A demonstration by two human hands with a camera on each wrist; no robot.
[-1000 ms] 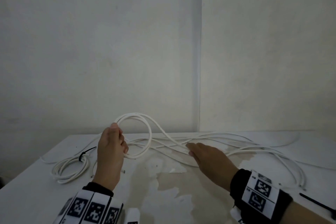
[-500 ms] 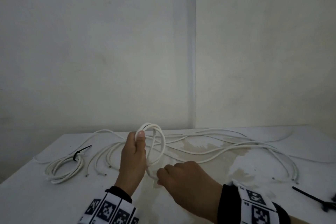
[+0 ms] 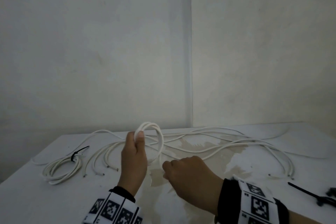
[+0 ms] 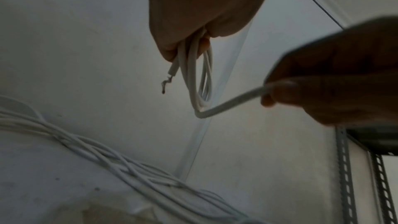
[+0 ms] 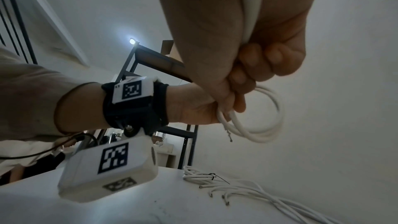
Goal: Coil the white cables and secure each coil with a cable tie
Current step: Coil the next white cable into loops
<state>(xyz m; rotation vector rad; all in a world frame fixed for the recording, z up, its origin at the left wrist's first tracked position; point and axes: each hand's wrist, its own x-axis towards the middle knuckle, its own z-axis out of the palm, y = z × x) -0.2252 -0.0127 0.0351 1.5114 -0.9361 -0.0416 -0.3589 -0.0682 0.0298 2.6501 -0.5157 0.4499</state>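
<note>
My left hand (image 3: 136,148) holds a small coil of white cable (image 3: 160,143) upright above the table, thumb and fingers pinching its top. The left wrist view shows the coil (image 4: 194,77) hanging from that hand (image 4: 202,8), a stripped end poking out beside it. My right hand (image 3: 189,174), just to the right and lower, grips the strand (image 4: 232,99) that leads out of the coil's bottom. In the right wrist view the cable (image 5: 251,1) runs through my closed right fist (image 5: 247,43) towards the coil (image 5: 270,125).
A finished coil (image 3: 60,170) bound with a black cable tie (image 3: 77,153) lies at the table's left. Several loose white cables (image 3: 227,144) sprawl across the back and right. Spare black cable ties (image 3: 312,198) lie near the right edge. The white table (image 3: 36,203) meets a wall corner behind.
My right hand left the flat cables, took hold of a strand and drew it in beside the left hand. The wide loop has become a smaller coil of several turns.
</note>
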